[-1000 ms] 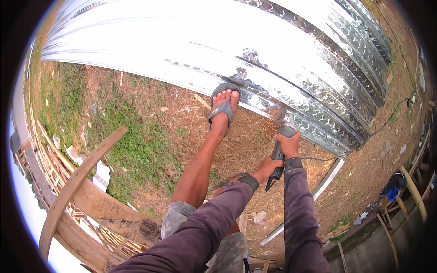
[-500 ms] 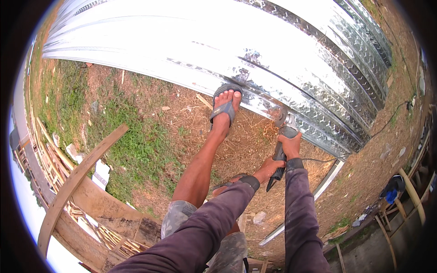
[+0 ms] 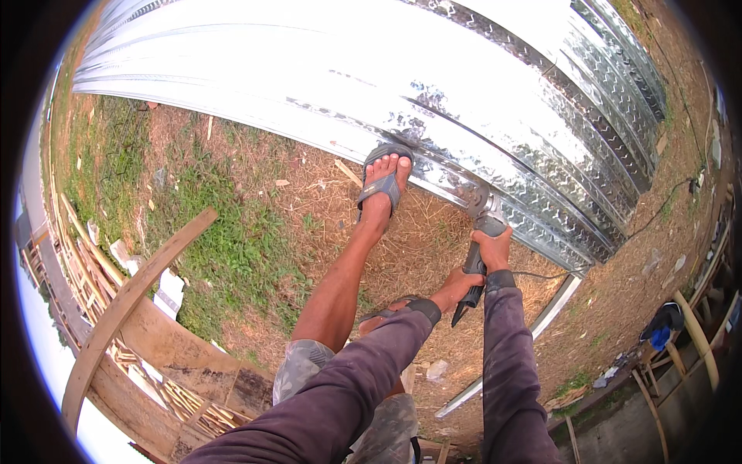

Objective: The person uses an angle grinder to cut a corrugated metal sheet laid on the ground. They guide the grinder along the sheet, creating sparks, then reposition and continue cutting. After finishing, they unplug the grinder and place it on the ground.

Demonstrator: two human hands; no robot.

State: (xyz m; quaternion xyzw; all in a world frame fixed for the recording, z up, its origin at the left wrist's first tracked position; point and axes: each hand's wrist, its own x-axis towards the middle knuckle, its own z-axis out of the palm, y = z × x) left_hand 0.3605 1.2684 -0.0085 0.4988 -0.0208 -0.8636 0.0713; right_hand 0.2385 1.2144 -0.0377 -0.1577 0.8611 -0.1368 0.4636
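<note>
Gripping a dark angle grinder (image 3: 474, 258) two-handed, a person worked at the near edge of shiny ribbed metal sheeting (image 3: 255, 69) on dry, grassy ground; the left hand (image 3: 456, 289) was closed around the tool's rear, the right hand (image 3: 492, 246) around its front, behind the disc (image 3: 478, 201). A sandal (image 3: 379, 185) overlapped the edge to the left. The work appeared under way, not finished: the disc was at the edge, most of which looked uncut, though the depth of any cut could not be told
</note>
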